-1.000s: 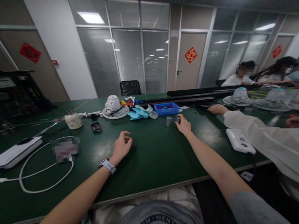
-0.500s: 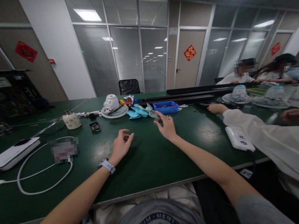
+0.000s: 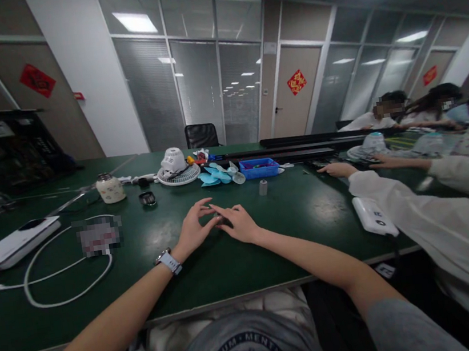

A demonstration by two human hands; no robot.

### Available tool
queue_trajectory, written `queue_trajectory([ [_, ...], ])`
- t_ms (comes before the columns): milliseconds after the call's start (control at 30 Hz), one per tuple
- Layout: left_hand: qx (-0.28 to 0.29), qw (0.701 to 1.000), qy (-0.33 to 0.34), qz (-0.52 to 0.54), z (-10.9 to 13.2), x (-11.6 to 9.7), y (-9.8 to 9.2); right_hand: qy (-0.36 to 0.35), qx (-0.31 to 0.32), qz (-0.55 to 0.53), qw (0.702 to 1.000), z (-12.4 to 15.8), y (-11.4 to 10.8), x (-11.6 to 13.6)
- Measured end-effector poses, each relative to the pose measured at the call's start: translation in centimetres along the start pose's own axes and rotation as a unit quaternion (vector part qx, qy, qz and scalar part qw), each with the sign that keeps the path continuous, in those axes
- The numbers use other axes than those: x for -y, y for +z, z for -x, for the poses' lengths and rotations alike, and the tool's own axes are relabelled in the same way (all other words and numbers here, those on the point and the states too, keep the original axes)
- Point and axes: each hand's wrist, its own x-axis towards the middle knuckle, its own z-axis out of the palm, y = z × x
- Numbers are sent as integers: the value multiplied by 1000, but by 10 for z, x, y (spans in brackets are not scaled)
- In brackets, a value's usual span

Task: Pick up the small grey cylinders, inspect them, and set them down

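My left hand [image 3: 193,227] and my right hand [image 3: 240,223] meet low over the green table, fingertips touching or nearly so. Between them is a small dark piece [image 3: 219,220], mostly covered by the fingers, so its kind does not show. Both hands are closed in a loose pinch around it. A watch with a pale strap [image 3: 170,261] is on my left wrist. Beyond my right hand, a small grey cylinder [image 3: 263,188] stands upright on the table. Behind it lie light blue fan blades [image 3: 216,175] and a blue tray [image 3: 259,169] with small parts.
A white fan head [image 3: 174,161] rests on its round grille. To the left are a patterned jar [image 3: 110,189], a small black case [image 3: 148,199], a white cable [image 3: 31,268] and a white box [image 3: 14,242]. A co-worker's sleeve [image 3: 396,194] reaches in beside a white power bank [image 3: 373,216].
My right hand has come back from beside the fan blades to meet my left hand. The grey cylinder now stands uncovered where it was. Another person's arm has reached forward at right.
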Motion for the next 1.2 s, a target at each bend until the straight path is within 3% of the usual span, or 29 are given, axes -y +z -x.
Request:
queue_trajectory([
  [367, -26, 1000, -9, 13, 3, -8, 0, -12, -5, 17, 1000, -2, 3, 1],
  [567, -87, 996, -15, -12, -5, -5, -11, 26, -24, -1, 999, -2, -1, -1],
  [633, -70, 996, -46, -26, -7, 5, -15, 62, -35, -7, 997, -2, -4, -4],
  [733, 10, 992, -119, -30, -8, 24, -14, 124, -53, -8, 991, -2, -6, -11],
  [833, 71, 986, -149, -22, -6, 35, -9, 143, -54, -12, 988, -1, -6, -16],
  [1200, 90, 985, -146, -13, -4, 33, -6, 142, -36, -6, 989, 0, -7, -13],
])
